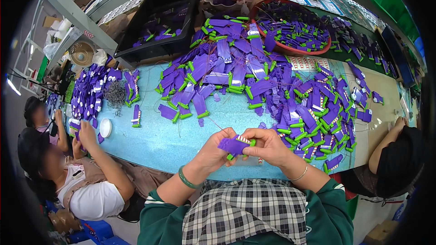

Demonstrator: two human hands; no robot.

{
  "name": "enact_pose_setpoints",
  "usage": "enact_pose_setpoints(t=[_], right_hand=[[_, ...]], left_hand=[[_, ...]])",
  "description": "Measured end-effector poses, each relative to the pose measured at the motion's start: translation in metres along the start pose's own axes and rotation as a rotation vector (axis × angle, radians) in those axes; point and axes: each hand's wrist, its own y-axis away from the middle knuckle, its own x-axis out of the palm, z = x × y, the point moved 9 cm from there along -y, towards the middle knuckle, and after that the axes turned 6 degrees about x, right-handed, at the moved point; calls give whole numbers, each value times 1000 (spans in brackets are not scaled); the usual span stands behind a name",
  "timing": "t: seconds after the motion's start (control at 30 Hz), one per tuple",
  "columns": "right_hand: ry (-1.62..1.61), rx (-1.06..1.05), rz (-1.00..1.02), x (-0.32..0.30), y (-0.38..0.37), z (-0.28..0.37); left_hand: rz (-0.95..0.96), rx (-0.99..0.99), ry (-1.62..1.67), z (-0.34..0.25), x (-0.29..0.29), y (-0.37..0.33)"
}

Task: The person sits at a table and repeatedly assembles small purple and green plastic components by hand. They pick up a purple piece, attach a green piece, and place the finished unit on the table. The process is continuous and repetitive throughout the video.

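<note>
Between my two hands, above the table's near edge, is a flat purple plastic piece with bright green ends and a red-and-white striped strip. My left hand pinches its left side, and a thin wire or thread sticks up beside those fingers. On the right, my right hand grips the green end near the striped strip, thumb and fingers closed. Just beyond my hands lies a large heap of similar purple-and-green pieces. Another heap of pieces, many with striped strips, reaches close to my right wrist.
Behind the heaps stand a black bin and a red basin. A white bowl and a tangle of grey wire sit on the blue tabletop. Co-workers sit at left and right. A metal frame post rises at far left.
</note>
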Motion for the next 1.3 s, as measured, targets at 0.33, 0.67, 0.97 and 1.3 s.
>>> enact_pose_setpoints(t=[0.33, 0.67, 0.97, 1.3], right_hand=[[-594, 145, -174, -5, 5, -49], [886, -384, -455, -3, 31, 32], [995, -48, -136, -3, 14, 30], [512, 138, -216, 8, 2, -21]], left_hand=[[-138, 723, -361, -34, -2, 27], [-175, 590, -119, -27, -28, 24], [-158, 322, -355, -13, -38, 37], [-302, 368, -304, -16, -45, 48]])
